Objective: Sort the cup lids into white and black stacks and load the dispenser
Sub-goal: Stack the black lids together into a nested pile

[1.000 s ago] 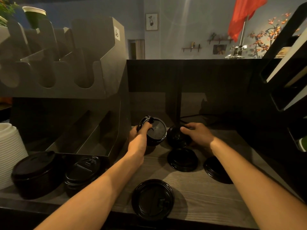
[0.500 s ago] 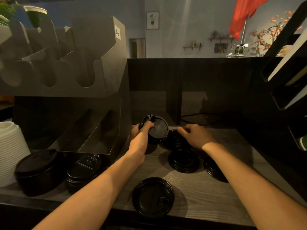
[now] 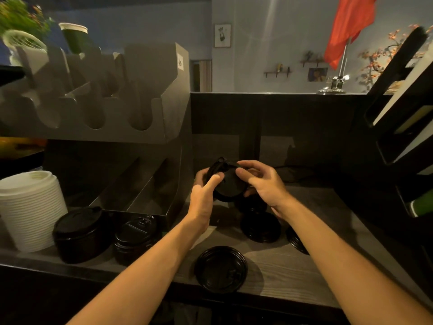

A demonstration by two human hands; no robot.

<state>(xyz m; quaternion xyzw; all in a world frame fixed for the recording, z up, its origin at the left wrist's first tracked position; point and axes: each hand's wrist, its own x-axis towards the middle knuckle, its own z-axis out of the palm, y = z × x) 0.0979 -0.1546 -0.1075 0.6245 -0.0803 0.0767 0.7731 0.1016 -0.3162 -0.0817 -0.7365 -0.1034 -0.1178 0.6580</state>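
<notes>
Left hand [image 3: 203,199]: we grip the black lid [image 3: 228,185] at its edge.
Right hand [image 3: 263,184]: our curled fingers pinch that lid too.

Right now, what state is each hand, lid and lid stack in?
Left hand: grips held black plastic cup lid, off the counter, tilted.
Right hand: pinches the same lid's upper rim.
Tall white lid stack: upright, untouched.
Wide black lid stack: upright, untouched.
Narrow black lid stack: upright, untouched.
Front loose black lid: flat on grey wooden counter.
Middle loose black lid: flat, unstacked.
</notes>
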